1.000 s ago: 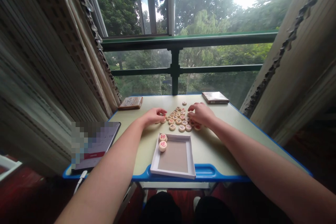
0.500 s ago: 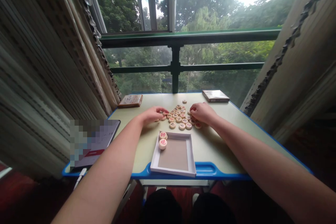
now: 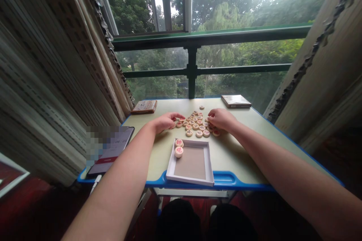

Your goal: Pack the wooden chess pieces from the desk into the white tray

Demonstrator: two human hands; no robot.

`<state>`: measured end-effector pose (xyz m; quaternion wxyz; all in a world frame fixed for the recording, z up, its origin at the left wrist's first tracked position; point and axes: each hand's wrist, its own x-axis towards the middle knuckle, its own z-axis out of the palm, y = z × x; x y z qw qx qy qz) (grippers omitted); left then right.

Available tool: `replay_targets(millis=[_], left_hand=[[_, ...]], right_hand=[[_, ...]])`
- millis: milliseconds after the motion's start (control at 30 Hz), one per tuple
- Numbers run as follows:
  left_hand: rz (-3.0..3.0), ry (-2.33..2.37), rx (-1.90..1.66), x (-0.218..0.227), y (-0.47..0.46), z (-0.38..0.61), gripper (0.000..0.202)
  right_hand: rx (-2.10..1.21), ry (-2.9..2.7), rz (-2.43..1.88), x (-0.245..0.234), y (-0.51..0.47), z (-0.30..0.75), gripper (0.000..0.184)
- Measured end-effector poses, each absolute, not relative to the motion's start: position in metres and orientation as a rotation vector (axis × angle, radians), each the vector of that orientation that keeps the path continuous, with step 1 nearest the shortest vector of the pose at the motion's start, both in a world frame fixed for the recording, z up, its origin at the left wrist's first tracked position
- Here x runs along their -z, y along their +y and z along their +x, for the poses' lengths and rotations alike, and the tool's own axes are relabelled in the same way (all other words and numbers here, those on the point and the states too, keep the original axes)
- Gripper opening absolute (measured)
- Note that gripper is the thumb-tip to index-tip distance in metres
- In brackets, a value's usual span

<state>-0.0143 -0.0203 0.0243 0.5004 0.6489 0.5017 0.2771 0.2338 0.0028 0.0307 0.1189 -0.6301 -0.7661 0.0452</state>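
Daylight from a tall window with a dark green railing (image 3: 192, 69) falls on a pale table (image 3: 240, 147) edged in blue, with heavy curtains on either side. The head camera gives the only view. A loose cluster of round wooden game pieces (image 3: 196, 126), marked in red or black, lies at the middle of the table, and one stray piece (image 3: 201, 107) sits just beyond it. The left hand (image 3: 164, 121) rests palm down at the cluster's left edge, forefinger stretched over the nearest discs and the other fingers loosely curled. Whether it grips a piece cannot be told. The right hand (image 3: 222, 118) covers the right edge, fingers bent down onto the pieces and touching them, and what lies under them is hidden. Nearer the person, a shallow white tray (image 3: 169, 165) holds two red-marked discs (image 3: 178, 147) in its far left corner. A phone (image 3: 111, 150) lies at the left, a wooden box (image 3: 144, 106) at the far left and a flat box (image 3: 236, 100) at the far right. Over the last second both hands have stayed at the flanks of the cluster, barely shifting, and the tray still holds the same two discs. The sorting among the loose pieces is ongoing, and nothing new has been lifted clear.
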Motion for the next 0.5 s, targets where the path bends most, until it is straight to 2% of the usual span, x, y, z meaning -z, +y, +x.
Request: replay_targets(millis=[300, 500], left_hand=[[1.593, 1.22, -0.69, -0.0233, -0.0201, -0.0137, 0.068], [1.588, 1.194, -0.724, -0.0234, -0.0209, -0.0123, 0.06]], right_hand=[[-0.092, -2.298, -1.815, -0.0311, -0.0009, 0.2303, 0.03], [-0.172, -2.269, -1.95, -0.0387, -0.003, 0.2323, 0.035]])
